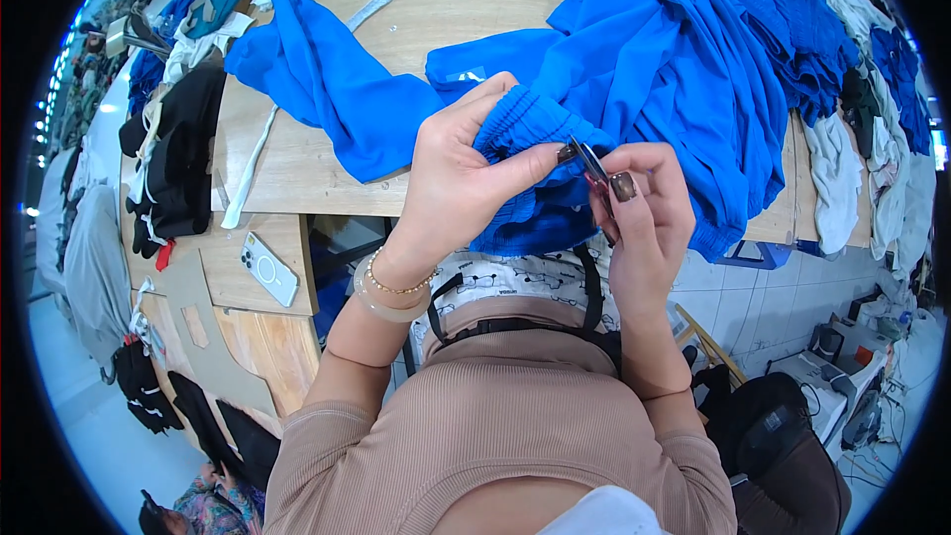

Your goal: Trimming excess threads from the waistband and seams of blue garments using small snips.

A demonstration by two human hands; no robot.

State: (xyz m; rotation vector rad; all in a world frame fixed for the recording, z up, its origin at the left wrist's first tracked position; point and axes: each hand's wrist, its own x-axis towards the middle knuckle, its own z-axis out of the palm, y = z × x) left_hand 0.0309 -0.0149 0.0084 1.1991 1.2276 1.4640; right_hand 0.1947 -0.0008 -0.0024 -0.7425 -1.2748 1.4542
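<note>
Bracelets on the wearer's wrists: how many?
2, both on the left wrist: a gold chain nearer the hand and a pale bangle just behind it. No others show; the wrists' far sides are hidden.

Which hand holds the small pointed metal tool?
The right hand; the left hand, the one with bracelets, grips gathered blue cloth instead.

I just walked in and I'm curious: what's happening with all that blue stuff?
A person is working on blue cloth at a table. The left hand pinches its gathered edge, and the right hand holds what look like small snips close to it. A phone lies off to the left.
</note>
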